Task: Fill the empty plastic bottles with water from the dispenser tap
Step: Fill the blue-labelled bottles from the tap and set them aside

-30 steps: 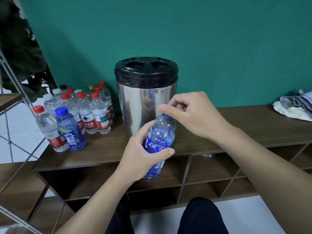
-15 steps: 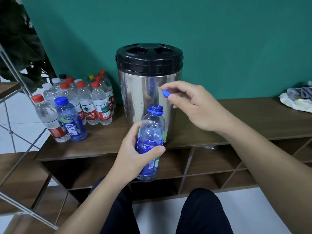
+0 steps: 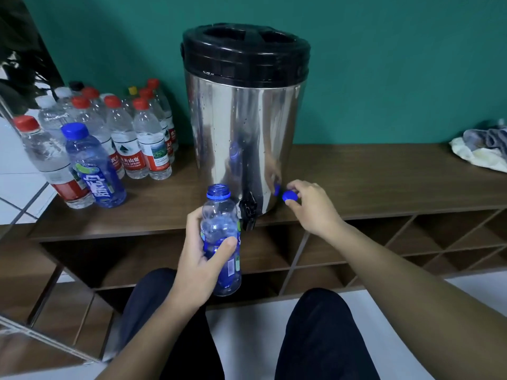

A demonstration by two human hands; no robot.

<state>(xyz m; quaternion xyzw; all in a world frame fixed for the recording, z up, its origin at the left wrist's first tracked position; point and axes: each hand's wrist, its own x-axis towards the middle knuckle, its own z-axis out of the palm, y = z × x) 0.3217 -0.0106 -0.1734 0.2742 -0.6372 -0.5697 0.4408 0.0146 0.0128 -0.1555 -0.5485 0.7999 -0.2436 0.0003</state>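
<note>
My left hand (image 3: pixel 201 259) grips an uncapped blue plastic bottle (image 3: pixel 219 218) upright, its open mouth just left of the black tap (image 3: pixel 248 212). The tap juts from the foot of a steel dispenser (image 3: pixel 244 127) with a black lid, which stands on the wooden shelf top (image 3: pixel 384 179). My right hand (image 3: pixel 312 207) pinches the blue cap (image 3: pixel 290 196) low over the shelf, right beside the dispenser's base. The bottle looks empty.
A cluster of capped bottles (image 3: pixel 129 138), mostly red-topped, stands on the shelf left of the dispenser, with a blue-capped bottle (image 3: pixel 93 168) in front. Crumpled cloth (image 3: pixel 482 149) lies at the far right. Open cubbies (image 3: pixel 343 250) run under the shelf; my knees are below.
The cap came off the bottle in my right hand, which then dropped to the shelf beside the dispenser. My left hand kept the bottle, now near the tap. The camera moved closer.
</note>
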